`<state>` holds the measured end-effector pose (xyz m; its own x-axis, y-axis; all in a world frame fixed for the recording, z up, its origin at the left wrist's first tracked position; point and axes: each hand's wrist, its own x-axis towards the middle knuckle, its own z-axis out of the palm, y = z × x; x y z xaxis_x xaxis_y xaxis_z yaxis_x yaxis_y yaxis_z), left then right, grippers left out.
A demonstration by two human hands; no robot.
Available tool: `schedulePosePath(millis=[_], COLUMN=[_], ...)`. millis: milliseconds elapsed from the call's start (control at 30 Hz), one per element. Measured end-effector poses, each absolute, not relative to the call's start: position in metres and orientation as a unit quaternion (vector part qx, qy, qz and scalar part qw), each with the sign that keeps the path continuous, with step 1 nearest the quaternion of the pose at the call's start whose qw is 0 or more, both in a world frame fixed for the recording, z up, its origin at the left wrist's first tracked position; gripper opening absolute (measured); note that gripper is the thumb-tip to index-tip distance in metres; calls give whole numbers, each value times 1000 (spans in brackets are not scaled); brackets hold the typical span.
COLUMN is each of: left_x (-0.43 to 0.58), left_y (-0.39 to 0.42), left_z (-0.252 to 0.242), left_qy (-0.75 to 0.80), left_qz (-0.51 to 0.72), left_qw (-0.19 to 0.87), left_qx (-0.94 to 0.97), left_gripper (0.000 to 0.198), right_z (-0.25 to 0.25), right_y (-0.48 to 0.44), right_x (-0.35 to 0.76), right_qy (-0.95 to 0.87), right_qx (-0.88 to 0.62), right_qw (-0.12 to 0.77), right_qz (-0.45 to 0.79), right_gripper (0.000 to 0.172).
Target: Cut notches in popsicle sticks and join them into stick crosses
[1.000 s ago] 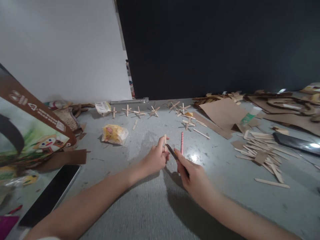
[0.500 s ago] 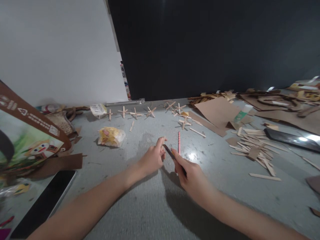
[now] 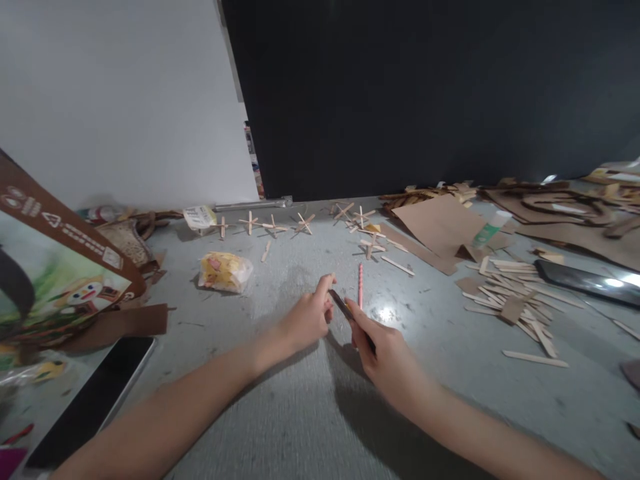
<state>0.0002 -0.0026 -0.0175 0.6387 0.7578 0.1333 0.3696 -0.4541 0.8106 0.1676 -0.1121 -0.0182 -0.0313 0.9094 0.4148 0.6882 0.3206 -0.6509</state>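
Note:
My right hand (image 3: 389,353) is wrapped round a slim dark tool with a small yellow spot, which looks like a utility knife (image 3: 341,304). Its front end points up and left, close to the fingertips of my left hand (image 3: 310,316). The fingers of that hand are curled in, with thumb and forefinger near each other; what they pinch, if anything, is too small to make out. Just beyond the knife lies a pink striped stick (image 3: 361,285), its near end partly hidden by my right hand. Crossed wooden-stick pieces (image 3: 303,224) stand in a row farther back.
Loose wooden sticks (image 3: 520,300) are heaped at the right, near a glue stick (image 3: 492,228), brown cardboard (image 3: 433,223) and a dark phone-like slab (image 3: 585,281). On the left are a yellow packet (image 3: 225,272), a phone (image 3: 93,403) and a printed bag (image 3: 65,260).
The whole view has shifted slightly, so things appear a little farther right. Both hands and the knife keep nearly the same pose.

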Motion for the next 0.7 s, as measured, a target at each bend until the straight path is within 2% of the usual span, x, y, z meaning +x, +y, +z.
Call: schedulePosePath(millis=[100, 333, 567, 700], left_x=[-2, 6, 1, 3], left_y=[0, -11, -4, -7], left_z=[-18, -19, -17, -19], left_qy=[346, 339, 334, 335], left_qz=[229, 287, 255, 265], left_qw=[378, 426, 376, 389], left_qx=[828, 789, 826, 816], left_gripper=[54, 40, 51, 48], right_z=[-16, -19, -17, -17], right_y=[-112, -115, -117, -117], right_x=[170, 166, 168, 168], right_qy=[-706, -712, -705, -705], right_qx=[-567, -564, -566, -563], right_qw=[396, 395, 405, 406], right_qz=[149, 139, 138, 143], right_gripper=[49, 50, 51, 50])
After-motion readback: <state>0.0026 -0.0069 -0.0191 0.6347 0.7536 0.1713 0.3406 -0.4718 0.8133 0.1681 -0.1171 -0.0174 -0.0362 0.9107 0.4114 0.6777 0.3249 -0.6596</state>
